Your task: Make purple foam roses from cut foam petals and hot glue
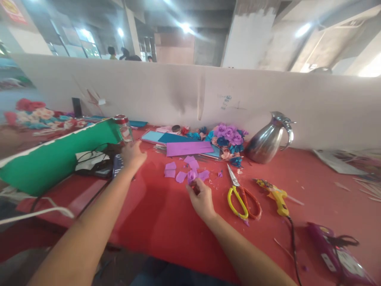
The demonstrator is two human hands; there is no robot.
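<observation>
My left hand is stretched out just in front of a glass jar with a red lid. Its fingers are blurred, so I cannot make out whether they touch the jar. At the middle of the table my right hand is curled, its fingertips pinching a small purple paper flower. Loose purple paper petals lie around the flower. Behind them, a purple paper strip rests on blue sheets. Scissors with one yellow and one red handle lie half open beside my right hand.
A yellow glue gun with a cord lies right of the scissors, near a purple device. A metal jug stands behind. Finished paper flowers are piled at the back. A green panel and white partition border the table.
</observation>
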